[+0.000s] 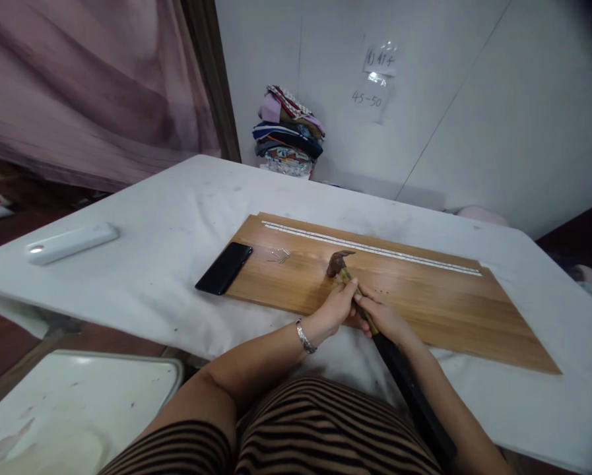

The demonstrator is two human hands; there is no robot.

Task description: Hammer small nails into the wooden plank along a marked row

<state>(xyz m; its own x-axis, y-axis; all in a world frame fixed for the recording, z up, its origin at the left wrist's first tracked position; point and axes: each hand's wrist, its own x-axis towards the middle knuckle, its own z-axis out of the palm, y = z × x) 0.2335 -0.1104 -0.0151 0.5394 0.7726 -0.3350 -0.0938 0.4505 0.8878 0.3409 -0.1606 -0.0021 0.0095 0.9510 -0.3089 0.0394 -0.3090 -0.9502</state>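
A claw hammer (pixel 340 262) with a rusty head and a long black-sleeved handle lies slantwise in front of me, its head over the wooden board (pixel 454 310). My right hand (pixel 385 318) is closed round the handle's bare part, below the head. Closed too, my left hand (pixel 339 307) grips the handle just beside the right one; its lower fingers are partly hidden. Several small nail heads (pixel 381 291) show in the board right of the hammer. A little heap of loose nails (pixel 280 255) lies on the board's left part.
A black phone (pixel 225 268) overlaps the board's left edge. Two white measuring strips (pixel 369 247) run along its far side. On the white-covered table (pixel 167 231) lies a white oblong object (pixel 72 243). Folded cloths (pixel 290 132) are stacked by the wall; a white stool (pixel 88 396) stands lower left.
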